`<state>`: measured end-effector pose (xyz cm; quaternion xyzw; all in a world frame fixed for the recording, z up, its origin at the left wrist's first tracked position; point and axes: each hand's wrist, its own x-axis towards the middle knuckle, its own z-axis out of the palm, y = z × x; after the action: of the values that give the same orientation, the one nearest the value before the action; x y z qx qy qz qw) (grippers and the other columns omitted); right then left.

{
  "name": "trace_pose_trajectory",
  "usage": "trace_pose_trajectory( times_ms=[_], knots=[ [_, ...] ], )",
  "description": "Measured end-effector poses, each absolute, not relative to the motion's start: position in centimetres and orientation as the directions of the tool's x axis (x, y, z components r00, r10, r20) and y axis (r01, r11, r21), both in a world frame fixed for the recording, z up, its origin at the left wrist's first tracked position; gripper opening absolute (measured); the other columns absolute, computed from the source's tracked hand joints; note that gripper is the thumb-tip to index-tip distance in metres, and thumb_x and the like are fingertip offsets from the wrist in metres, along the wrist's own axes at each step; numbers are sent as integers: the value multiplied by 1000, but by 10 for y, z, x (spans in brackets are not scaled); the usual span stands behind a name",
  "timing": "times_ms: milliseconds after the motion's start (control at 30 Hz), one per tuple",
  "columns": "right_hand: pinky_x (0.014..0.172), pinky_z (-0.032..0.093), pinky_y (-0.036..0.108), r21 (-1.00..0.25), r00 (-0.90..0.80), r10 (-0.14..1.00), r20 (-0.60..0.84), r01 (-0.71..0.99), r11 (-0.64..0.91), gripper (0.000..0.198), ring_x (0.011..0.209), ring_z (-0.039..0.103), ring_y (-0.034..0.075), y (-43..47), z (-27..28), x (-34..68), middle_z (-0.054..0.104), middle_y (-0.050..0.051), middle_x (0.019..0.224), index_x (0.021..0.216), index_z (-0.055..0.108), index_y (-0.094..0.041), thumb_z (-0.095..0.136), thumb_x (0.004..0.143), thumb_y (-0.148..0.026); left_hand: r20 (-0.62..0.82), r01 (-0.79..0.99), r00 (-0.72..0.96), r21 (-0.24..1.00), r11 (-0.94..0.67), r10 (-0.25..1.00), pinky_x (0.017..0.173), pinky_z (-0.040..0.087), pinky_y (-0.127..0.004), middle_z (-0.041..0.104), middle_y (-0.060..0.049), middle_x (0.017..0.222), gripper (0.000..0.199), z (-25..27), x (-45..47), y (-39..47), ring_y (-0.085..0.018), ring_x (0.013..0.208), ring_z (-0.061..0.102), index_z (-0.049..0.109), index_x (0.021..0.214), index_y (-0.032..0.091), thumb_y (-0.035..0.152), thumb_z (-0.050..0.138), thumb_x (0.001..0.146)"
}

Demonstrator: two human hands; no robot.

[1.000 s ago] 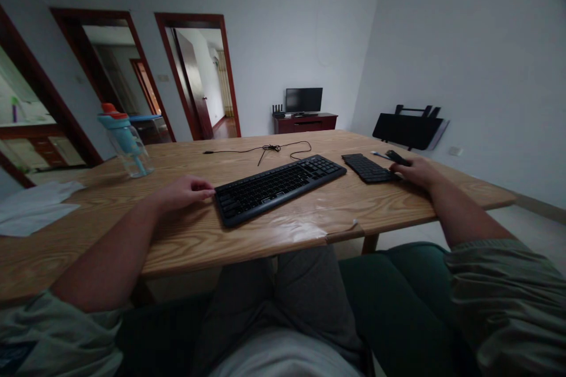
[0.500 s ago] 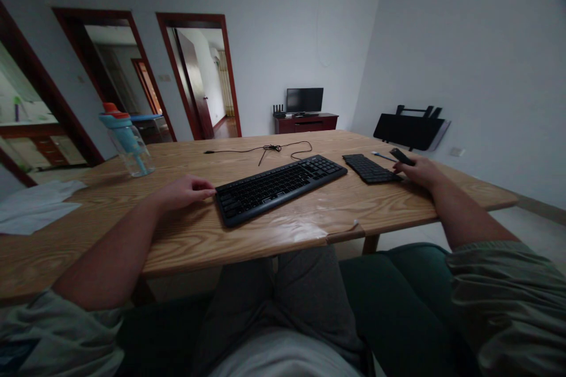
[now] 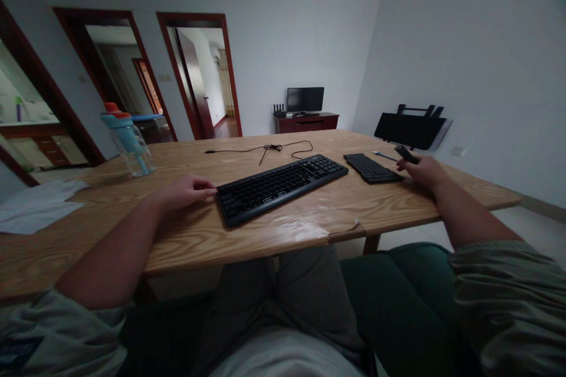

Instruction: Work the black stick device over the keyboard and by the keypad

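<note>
A full-size black keyboard (image 3: pixel 283 187) lies at a slant on the wooden table. The fingers of my left hand (image 3: pixel 188 193) are closed together at its left end, with the fingertips on the far left corner. A stubby dark object (image 3: pixel 406 155), whose kind I cannot make out, is gripped in my right hand (image 3: pixel 424 172). That hand is just off the right end of a smaller black keyboard-like piece (image 3: pixel 371 168) with an uneven edge. Beside it lies a thin blue and white item (image 3: pixel 384 155), partly hidden by the hand.
A black cable (image 3: pixel 273 148), bundled in the middle, lies behind the keyboard. A clear bottle with a red and blue lid (image 3: pixel 129 140) and white paper (image 3: pixel 38 206) are on the left. The front edge of the table (image 3: pixel 265 252) is close to my lap.
The dark object in my right hand has shifted very slightly up and to the right. My left hand and both black pieces stay where they were.
</note>
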<state>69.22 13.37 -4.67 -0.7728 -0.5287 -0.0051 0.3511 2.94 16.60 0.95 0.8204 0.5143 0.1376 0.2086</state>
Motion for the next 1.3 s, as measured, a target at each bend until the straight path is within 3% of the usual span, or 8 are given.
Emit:
trace_pose_trajectory(
  times_ms=[100, 200, 400, 500, 700, 867, 1300],
  knots=[
    [79, 44, 31, -563, 466, 743, 481, 813, -145, 26, 88, 64, 24, 131, -41, 673, 73, 14, 91, 82, 68, -15, 51, 88, -34, 30, 798, 425, 460, -390, 905, 69, 47, -31, 74, -6, 84, 57, 9, 30, 167, -24, 78, 63, 78, 93, 19, 69, 61, 71],
    [80, 46, 31, -574, 393, 752, 530, 818, -23, 27, 85, 64, 23, 137, -25, 642, 72, 12, 88, 81, 68, -15, 52, 87, -35, 51, 800, 426, 444, -403, 903, 67, 46, -30, 73, -6, 82, 59, 7, 30, 168, -23, 76, 62, 77, 94, 18, 69, 58, 73],
    [71, 51, 31, -618, 82, 732, 676, 603, 503, 48, 75, 62, 18, 159, 40, 521, 68, 6, 84, 90, 66, -21, 46, 92, -64, 77, 794, 438, 435, -425, 896, 69, 45, -30, 74, -7, 88, 56, 7, 31, 166, -23, 78, 62, 76, 95, 16, 65, 57, 78],
    [62, 50, 30, -602, -103, 723, 683, 482, 637, 54, 67, 61, 16, 160, 61, 434, 62, 2, 71, 90, 66, -26, 41, 91, -74, 82, 778, 466, 435, -453, 881, 70, 45, -30, 74, -7, 88, 55, 9, 33, 164, -22, 79, 62, 75, 95, 15, 64, 55, 80],
    [54, 46, 28, -650, -449, 722, 526, 335, 682, 50, 58, 56, 12, 155, 37, 299, 62, -3, 65, 75, 63, -28, 47, 87, -74, 109, 729, 534, 443, -522, 838, 77, 47, -31, 74, -10, 99, 51, 7, 32, 165, -23, 87, 65, 74, 102, 14, 58, 55, 85],
    [55, 41, 29, -608, -533, 713, 455, 399, 686, 48, 57, 51, 14, 153, 6, 279, 56, -1, 57, 63, 57, -21, 56, 86, -64, 96, 694, 579, 464, -551, 810, 72, 46, -30, 74, -8, 92, 49, 2, 33, 168, -21, 82, 63, 74, 102, 14, 57, 59, 84],
    [55, 39, 26, -626, -610, 705, 361, 402, 668, 34, 59, 51, 12, 148, -5, 286, 59, 1, 66, 81, 65, -16, 64, 84, -50, 68, 695, 596, 456, -556, 800, 66, 42, -26, 69, -3, 82, 42, 8, 46, 154, -16, 74, 59, 74, 105, 16, 49, 68, 80]
  ],
)
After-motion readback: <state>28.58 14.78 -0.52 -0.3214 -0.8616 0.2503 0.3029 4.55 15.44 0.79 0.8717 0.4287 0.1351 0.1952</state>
